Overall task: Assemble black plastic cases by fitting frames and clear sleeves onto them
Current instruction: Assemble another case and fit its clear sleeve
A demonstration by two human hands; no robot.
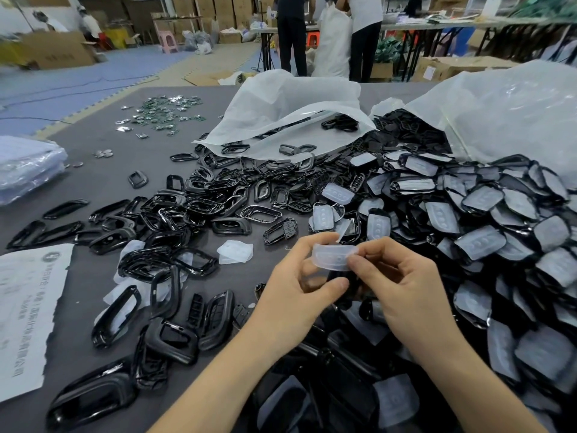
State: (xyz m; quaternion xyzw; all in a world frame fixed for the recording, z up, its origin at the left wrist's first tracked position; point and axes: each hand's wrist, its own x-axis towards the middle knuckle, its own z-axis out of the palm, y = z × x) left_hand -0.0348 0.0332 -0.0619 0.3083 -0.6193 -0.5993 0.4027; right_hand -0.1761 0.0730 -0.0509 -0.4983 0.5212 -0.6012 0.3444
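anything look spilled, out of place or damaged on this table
No part looks broken. The black frames lie spilled loose from the open white bag across the table. A stray clear sleeve lies among them, apart from the sleeved pile on the right. The paper sheet at the left has a ragged torn edge.

both hands [352, 285] pinching clear sleeve [333, 257], black frames [193, 207] scattered on table [93, 145]

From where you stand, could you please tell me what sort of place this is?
Probably a factory or warehouse assembly floor: black frames and sleeved cases are heaped on the worktable beside big plastic sacks, and stacked cardboard cartons line the back.
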